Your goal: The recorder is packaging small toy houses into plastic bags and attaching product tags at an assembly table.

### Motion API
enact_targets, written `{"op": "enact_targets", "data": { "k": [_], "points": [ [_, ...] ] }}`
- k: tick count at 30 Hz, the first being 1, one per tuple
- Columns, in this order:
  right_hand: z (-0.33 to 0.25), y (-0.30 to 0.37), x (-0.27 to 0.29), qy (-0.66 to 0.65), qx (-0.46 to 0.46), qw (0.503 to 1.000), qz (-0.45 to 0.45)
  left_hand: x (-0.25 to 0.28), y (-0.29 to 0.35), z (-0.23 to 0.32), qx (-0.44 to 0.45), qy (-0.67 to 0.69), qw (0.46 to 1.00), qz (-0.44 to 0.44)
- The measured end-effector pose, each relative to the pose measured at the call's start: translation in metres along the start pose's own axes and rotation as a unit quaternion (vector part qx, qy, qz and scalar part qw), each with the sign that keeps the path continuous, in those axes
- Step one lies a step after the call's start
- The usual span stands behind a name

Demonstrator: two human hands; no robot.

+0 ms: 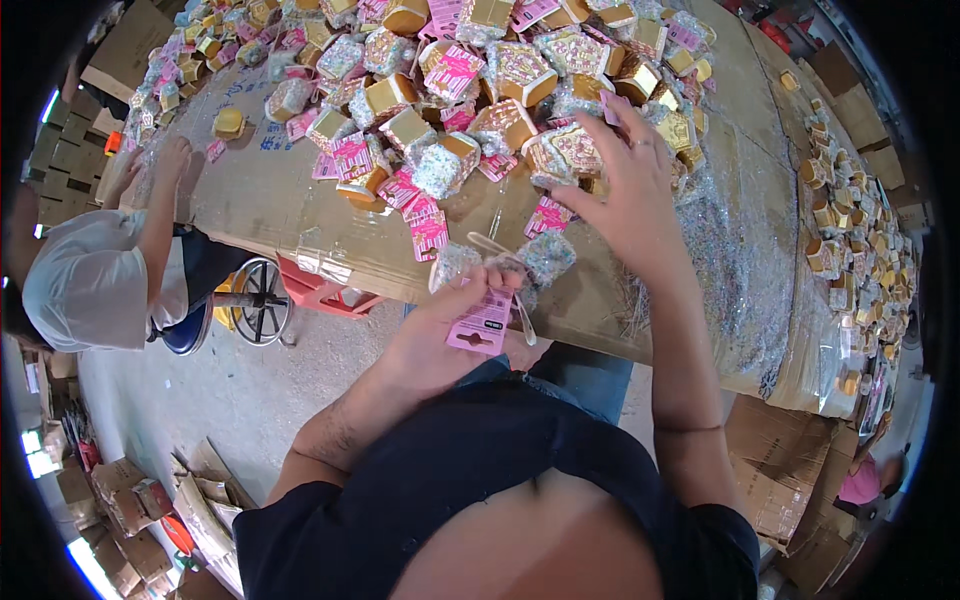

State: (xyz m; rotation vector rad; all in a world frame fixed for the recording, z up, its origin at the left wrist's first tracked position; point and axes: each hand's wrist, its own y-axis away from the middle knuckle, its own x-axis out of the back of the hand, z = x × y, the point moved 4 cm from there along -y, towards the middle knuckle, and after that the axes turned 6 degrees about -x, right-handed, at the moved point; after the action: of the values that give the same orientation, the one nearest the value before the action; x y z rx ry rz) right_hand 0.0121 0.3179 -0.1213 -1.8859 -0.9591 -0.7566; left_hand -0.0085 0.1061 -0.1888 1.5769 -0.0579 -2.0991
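At this cardboard-topped table [270,205], the left hand [438,318] pinches a pink card [484,322] with glittery pieces [548,258] near the edge — a slackened grip could drop them — while the right hand [640,195], spread half-open over a gold piece [572,150], might topple the heap [455,75] by tugging.

The pink tag [482,322] looks smooth, glittery pieces [547,258] rough, gold blocks [578,150] glossy.

Pink card [482,322], slotted end down, beside glittery pale piece [548,257].
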Motion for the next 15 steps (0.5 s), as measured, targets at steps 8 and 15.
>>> {"op": "enact_targets", "data": {
  "k": [8, 15],
  "points": [
    [0.019, -0.002, 0.009, 0.012, -0.047, 0.997, -0.062, -0.004, 0.002, 0.011, 0.003, -0.013, 1.000, -0.011],
    [-0.002, 0.010, 0.026, -0.529, -0.121, 0.821, -0.176, -0.012, -0.001, 0.019, -0.020, -0.020, 0.999, -0.020]
  ]
}}
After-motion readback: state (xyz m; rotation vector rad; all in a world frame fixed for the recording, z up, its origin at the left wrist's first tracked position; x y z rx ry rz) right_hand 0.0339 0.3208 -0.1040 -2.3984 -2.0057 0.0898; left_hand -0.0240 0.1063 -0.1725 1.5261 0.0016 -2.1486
